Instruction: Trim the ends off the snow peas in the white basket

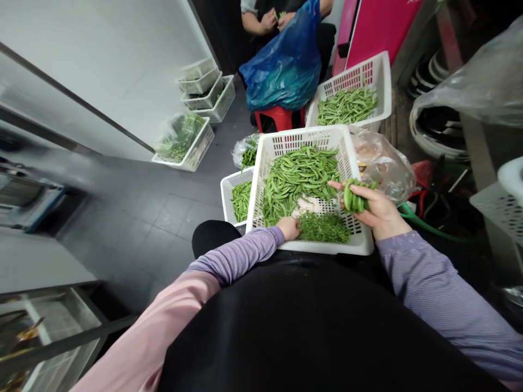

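Observation:
A white slotted basket (257,201) rests before me with a heap of green pea pods (302,169) in its far part. At its near side lies a pile of thin green trimmings (324,227), with a pale patch (307,206) between the two heaps. My left hand (289,227) is closed at the left edge of the trimmings; what its fingertips hold, if anything, is hidden. Over the basket's right rim, my right hand (379,212) grips a bunch of pea pods (356,196), its index finger stretched toward the heap.
A smaller basket of pods (242,198) stands at left, and another basket (384,87) behind. Across from me a person's hands (269,22) work above a blue bag (286,65) on a red stool (280,117). Clear plastic bags (386,163) lie at right.

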### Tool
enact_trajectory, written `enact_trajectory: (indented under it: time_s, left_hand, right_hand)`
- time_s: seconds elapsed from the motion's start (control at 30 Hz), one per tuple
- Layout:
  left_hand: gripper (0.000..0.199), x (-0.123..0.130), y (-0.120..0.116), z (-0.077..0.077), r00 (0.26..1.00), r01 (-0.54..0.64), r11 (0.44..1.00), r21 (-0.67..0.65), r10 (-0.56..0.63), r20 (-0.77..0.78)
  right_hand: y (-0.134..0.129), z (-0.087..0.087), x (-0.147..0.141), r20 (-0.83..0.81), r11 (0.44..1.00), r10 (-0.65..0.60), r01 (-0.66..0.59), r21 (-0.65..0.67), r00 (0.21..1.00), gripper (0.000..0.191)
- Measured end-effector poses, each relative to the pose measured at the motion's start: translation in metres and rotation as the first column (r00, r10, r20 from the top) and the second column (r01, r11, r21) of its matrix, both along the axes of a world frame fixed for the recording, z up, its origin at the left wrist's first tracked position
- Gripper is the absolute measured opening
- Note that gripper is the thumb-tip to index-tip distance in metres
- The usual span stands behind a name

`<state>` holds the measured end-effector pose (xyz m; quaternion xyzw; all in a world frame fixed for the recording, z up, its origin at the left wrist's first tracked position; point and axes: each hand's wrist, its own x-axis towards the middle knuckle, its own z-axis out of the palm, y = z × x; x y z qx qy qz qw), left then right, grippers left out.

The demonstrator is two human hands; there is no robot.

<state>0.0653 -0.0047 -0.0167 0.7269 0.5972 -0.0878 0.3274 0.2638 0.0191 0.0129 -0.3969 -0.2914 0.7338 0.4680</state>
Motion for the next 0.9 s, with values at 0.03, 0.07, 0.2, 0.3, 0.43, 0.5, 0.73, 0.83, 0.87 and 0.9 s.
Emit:
enact_trajectory:
  time_s: [0.03, 0.07, 0.2, 0.3, 0.43, 0.5, 0.73, 0.83, 0.87, 0.9]
  left_hand:
    - [0.031, -0.003, 0.0, 0.0, 1.0, 0.025, 1.0, -0.004, -0.025, -0.003]
    - [0.044, -0.005, 0.001, 0.001, 0.999, 0.027, 0.999, 0.02, -0.028, 0.029]
    - [0.05, 0.003, 0.011, 0.023, 0.942, -0.096, 0.955, 0.282, -0.004, 0.335]
    - [0.031, 0.011, 0.017, 0.033, 0.871, -0.109, 0.904, 0.414, -0.114, 0.479]
    - [0.016, 0.008, 0.018, 0.026, 0.807, -0.205, 0.909, 0.364, -0.053, 0.588]
    - [0.019, 0.002, 0.019, 0.021, 0.791, -0.356, 0.89, 0.283, 0.126, 0.598]
    - [0.021, 0.0, 0.011, 0.026, 0.881, -0.159, 0.92, 0.359, -0.032, 0.471]
    - [0.021, 0.004, 0.006, 0.026, 0.909, -0.055, 0.894, 0.445, -0.14, 0.392]
    - [0.021, 0.005, 0.006, 0.024, 0.913, -0.02, 0.882, 0.472, -0.176, 0.368]
    - [0.021, 0.005, 0.006, 0.021, 0.914, 0.022, 0.871, 0.491, -0.216, 0.343]
  right_hand:
    - [0.0, 0.002, 0.003, -0.029, 0.999, 0.05, -0.05, -0.004, 0.998, 0.014]
    - [-0.001, 0.003, 0.004, -0.044, 0.995, 0.101, -0.101, -0.01, 0.994, 0.013]
    - [-0.007, -0.004, -0.005, -0.041, 0.978, 0.195, -0.198, -0.062, 0.98, 0.01]
    - [-0.013, -0.01, -0.011, -0.005, 0.971, 0.224, -0.224, -0.089, 0.975, 0.011]
    - [-0.023, -0.011, -0.013, 0.034, 0.97, 0.219, -0.214, -0.112, 0.975, 0.011]
    - [-0.029, -0.01, -0.013, 0.046, 0.97, 0.214, -0.206, -0.13, 0.976, 0.012]
    - [-0.039, -0.015, -0.022, 0.056, 0.959, 0.201, -0.185, -0.214, 0.978, 0.012]
    - [-0.041, -0.018, -0.025, 0.041, 0.948, 0.177, -0.159, -0.278, 0.983, 0.009]
    - [-0.043, -0.019, -0.026, 0.038, 0.942, 0.175, -0.156, -0.298, 0.984, 0.009]
    - [-0.044, -0.019, -0.028, 0.036, 0.935, 0.178, -0.157, -0.318, 0.983, 0.01]
